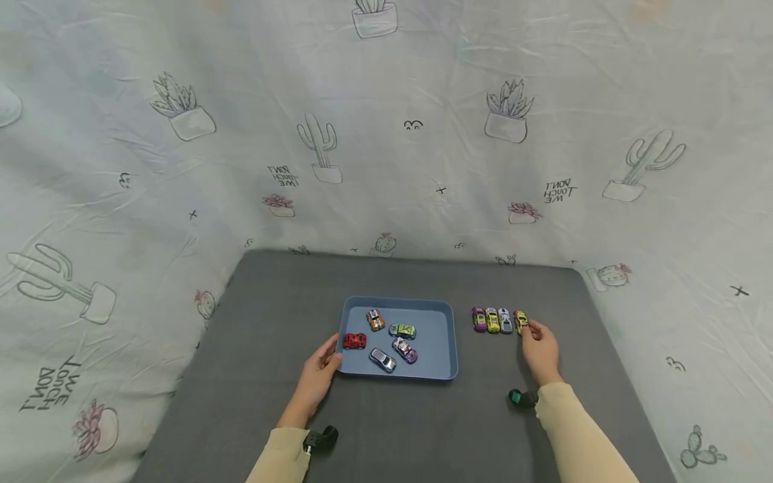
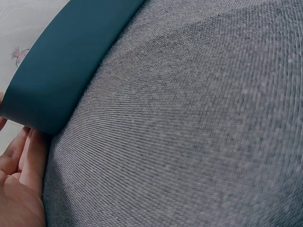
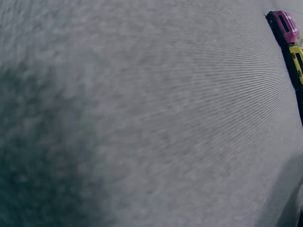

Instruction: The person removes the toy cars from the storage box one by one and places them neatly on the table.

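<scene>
My left hand grips the near left corner of a blue tray; in the left wrist view its fingers lie against the tray's wall. Inside the tray are several toy cars: red, orange, green, purple-and-white and silver. Right of the tray, my right hand pinches a yellow toy car. Beside it stand a purple car, another yellow car and a silver-white car, side by side.
Everything lies on a grey cloth-covered table. A pale curtain printed with cacti hangs behind and along both sides. Dark wrist cameras, one on the left wrist and one on the right, stick out inward over the table.
</scene>
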Tool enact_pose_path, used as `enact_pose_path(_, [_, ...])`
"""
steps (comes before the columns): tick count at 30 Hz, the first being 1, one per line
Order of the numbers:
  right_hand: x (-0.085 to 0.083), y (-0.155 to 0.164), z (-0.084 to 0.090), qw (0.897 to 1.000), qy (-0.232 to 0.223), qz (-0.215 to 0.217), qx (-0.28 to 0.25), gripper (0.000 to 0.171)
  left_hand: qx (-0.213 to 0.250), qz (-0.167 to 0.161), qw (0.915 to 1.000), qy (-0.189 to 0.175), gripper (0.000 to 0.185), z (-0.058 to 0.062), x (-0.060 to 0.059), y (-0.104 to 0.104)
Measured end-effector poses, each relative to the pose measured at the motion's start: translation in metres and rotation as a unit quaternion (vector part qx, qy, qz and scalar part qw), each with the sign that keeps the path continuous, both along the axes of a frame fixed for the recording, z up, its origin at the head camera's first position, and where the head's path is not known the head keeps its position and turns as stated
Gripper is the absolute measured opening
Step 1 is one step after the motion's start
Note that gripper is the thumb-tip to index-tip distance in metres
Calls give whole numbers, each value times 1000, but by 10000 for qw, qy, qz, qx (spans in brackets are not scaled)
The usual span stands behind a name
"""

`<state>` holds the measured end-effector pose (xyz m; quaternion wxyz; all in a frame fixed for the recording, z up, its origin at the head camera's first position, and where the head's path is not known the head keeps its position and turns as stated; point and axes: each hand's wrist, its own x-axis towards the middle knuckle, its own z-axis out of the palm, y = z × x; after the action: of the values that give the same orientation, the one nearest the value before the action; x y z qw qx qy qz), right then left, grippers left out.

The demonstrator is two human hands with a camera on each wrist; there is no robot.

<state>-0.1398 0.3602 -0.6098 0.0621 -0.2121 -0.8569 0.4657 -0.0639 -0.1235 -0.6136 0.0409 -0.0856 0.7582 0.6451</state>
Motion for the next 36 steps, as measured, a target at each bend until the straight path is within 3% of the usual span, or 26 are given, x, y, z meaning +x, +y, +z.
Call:
enact_pose_path(16, [0, -1, 5, 9990, -290, 325, 82, 48, 100, -32, 9999, -56, 48, 6, 1, -2])
enact_pose_path(28, [0, 0, 5, 9990, -115, 428, 84, 48, 148, -37, 9999, -19, 49, 6, 2, -2])
enact_pose_path(35, [-1, 0, 3, 9990, -119, 423, 72, 47, 172, -245, 9995, -115, 49, 43, 9, 4])
enact_pose_path(36, [-1, 0, 2, 9990, -106, 422, 75, 47, 144, -252, 9995, -112, 49, 44, 9, 4])
